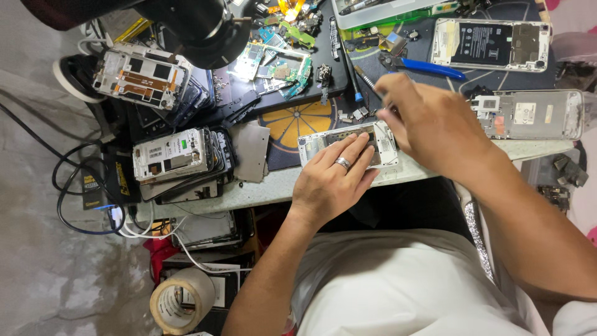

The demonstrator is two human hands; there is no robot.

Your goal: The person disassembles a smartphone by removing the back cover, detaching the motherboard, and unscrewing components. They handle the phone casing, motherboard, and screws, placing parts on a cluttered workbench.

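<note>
The opened white phone frame [345,144] lies flat near the front edge of the pale stone worktop [273,185], partly over a dark mat with an orange citrus-slice print [298,121]. Much of the frame is covered: the left hand [333,180], wearing a silver ring, rests flat on its middle with fingers spread and pressing down, not curled around it. The right hand [435,124] hovers over the frame's right end, blurred, fingers bunched; whether it pinches a small part or tool cannot be made out.

Just behind the right hand, a thin dark-tipped tool [367,79] and blue-handled pliers [429,67] lie on the mat. To the right sit two more opened phones, a white one with a dark battery [491,43] and a grey one with a white label sticker [535,114].

Left of the frame lies a stack of stripped phone bodies, white on top with small labels [177,155], and further back another stripped frame with orange strips [142,73]. Green circuit boards [273,62] lie under a black microscope head [205,28], cut off at the top edge. A roll of beige tape [180,302] sits low on the left, below the worktop.
</note>
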